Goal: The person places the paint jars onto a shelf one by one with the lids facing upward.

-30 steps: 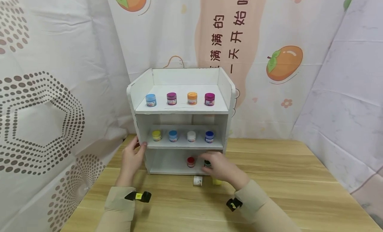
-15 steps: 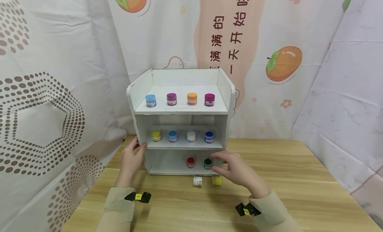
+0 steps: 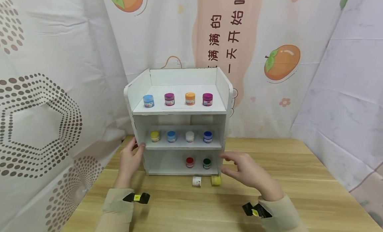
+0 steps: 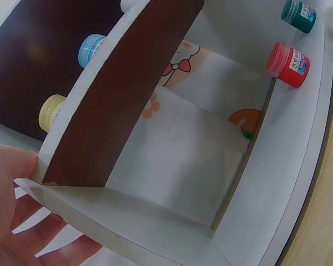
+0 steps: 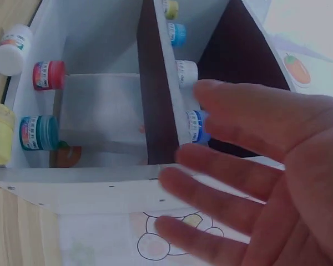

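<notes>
A white three-tier shelf (image 3: 167,164) stands on the wooden table. My left hand (image 3: 128,163) grips its left side panel, thumb at the front edge of the middle board and fingers along the outer face. Past the right panel hovers my right hand (image 3: 246,170), its fingers spread with nothing between them. On the bottom tier a red paint jar (image 3: 190,162) and a dark green paint jar (image 3: 206,163) stand side by side at the right; the left part is bare. A white jar (image 3: 196,181) and a yellow jar (image 3: 215,180) lie on the table before the shelf.
Several paint jars, among them an orange jar (image 3: 190,99), line the top tier. The middle tier holds another row, with a dark blue jar (image 3: 207,137) at its right end. Printed curtains (image 3: 281,102) hang behind and at both sides of the table (image 3: 269,158).
My right hand has drawn back to the right from the dark green jar, which now stands uncovered on the bottom tier. The left hand keeps its hold on the shelf.
</notes>
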Demonstrator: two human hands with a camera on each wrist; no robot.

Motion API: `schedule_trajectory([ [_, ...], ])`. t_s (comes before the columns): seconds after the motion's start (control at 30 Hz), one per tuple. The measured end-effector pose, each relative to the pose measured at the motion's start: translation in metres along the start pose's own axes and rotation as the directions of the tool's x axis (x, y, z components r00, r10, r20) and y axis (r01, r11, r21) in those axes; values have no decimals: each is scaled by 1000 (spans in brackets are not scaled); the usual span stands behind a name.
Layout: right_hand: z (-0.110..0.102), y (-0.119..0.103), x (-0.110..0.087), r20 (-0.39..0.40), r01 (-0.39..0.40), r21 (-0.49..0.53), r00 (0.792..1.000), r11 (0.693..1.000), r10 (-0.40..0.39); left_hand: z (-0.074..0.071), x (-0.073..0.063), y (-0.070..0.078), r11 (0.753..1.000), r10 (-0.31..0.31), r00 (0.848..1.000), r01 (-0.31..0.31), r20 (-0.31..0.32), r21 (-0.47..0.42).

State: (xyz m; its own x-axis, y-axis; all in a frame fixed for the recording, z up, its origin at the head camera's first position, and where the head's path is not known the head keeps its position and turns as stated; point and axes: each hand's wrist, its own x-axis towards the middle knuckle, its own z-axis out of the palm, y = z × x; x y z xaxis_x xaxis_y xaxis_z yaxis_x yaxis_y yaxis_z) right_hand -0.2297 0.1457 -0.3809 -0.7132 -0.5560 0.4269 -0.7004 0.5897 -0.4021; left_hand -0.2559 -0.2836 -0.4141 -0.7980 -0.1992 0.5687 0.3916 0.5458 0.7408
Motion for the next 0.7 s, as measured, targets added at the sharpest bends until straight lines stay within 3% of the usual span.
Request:
schedule_trajectory([
  [0.27,13,9,-1,142,0,-90,990,996,13,-1,0,0,1000,-2,1000,2,2,4],
  [0.47,37,15,1,295,-55,-93,952,994,80,-1,1,-2,1000,8,1000,-8,5,8],
  [0.6,53,18,1,319,-69,-114,942,991,103,0,1,-3,1000,15,1000,-15,2,10],
  [0.7,62,21,0,318,-36,-125,945,991,74,0,1,-4,1000,16,1000,-16,1,8],
])
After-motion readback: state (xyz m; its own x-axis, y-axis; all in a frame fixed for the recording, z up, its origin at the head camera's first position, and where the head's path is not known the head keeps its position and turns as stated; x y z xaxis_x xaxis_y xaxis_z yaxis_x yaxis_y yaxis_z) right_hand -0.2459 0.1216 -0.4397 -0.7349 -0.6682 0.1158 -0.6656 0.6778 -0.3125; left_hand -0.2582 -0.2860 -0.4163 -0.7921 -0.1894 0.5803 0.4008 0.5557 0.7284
